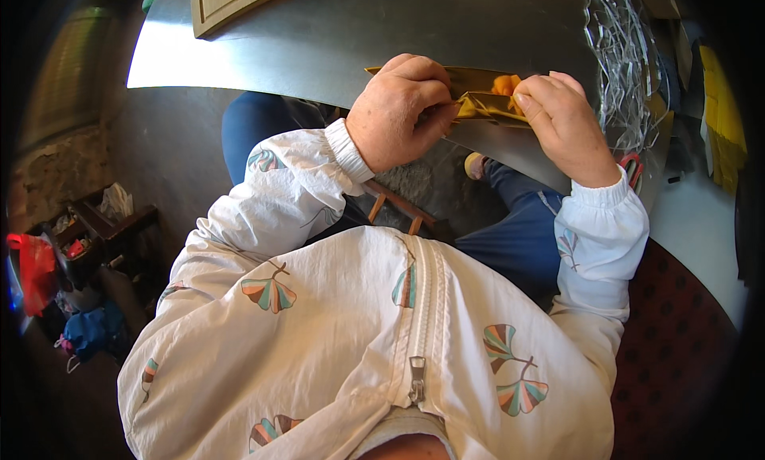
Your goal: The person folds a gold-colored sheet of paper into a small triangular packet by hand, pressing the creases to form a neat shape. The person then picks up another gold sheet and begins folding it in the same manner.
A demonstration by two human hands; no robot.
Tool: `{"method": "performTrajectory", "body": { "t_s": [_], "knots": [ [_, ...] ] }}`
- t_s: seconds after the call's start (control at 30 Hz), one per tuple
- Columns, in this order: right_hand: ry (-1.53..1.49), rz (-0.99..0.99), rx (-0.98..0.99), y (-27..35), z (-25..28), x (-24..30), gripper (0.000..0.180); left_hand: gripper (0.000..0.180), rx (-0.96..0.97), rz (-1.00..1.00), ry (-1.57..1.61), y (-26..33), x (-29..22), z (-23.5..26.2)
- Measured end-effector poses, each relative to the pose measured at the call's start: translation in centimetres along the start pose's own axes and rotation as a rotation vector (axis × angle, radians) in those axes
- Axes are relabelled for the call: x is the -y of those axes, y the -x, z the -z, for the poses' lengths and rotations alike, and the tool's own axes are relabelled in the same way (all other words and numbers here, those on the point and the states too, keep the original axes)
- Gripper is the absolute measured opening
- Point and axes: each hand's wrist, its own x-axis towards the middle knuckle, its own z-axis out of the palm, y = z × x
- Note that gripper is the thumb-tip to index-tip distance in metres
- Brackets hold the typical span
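Note:
Near the front edge of the grey metal tabletop point(319, 57), both my hands grip a piece of folded gold paper point(478, 108). My left hand point(402, 113) pinches its left end, the fingers curled and partly hiding it. At the other end, my right hand point(562, 125) has thumb and fingers pressed together on the paper. A crumpled orange piece point(505, 84) shows beside the right fingertips; whether it is joined to the paper I cannot tell. Creases run across the paper's middle, between the two hands.
A pile of silvery strips point(621, 69) lies right of my right hand, with a red-handled tool point(632, 170) below it. Yellow sheets point(723, 117) are farther right. A wooden panel point(239, 4) rests at the far left. A red plastic bag point(33, 275) is at lower left.

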Motion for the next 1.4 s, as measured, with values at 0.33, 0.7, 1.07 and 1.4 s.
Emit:
{"method": "performTrajectory", "body": {
  "t_s": [0.33,0.7,1.07,1.4],
  "knots": [
    [-0.145,-0.13,0.24,-3.0,1.9,-1.6,0.024,0.009,-0.055,0.207,0.116,-0.8,-0.7,0.2],
    [0.022,-0.091,0.254,-3.5,1.1,-2.0,0.023,0.012,0.004,0.193,0.062,-0.9,-0.6,1.0],
    [0.062,-0.095,0.196,-3.6,0.4,-2.0,0.027,0.01,-0.034,0.227,-0.031,-1.0,-0.9,0.4],
    [0.078,-0.131,0.199,-3.6,0.4,-1.5,0.026,0.015,-0.047,0.255,-0.072,-1.1,-0.9,0.4]
  ]
}}
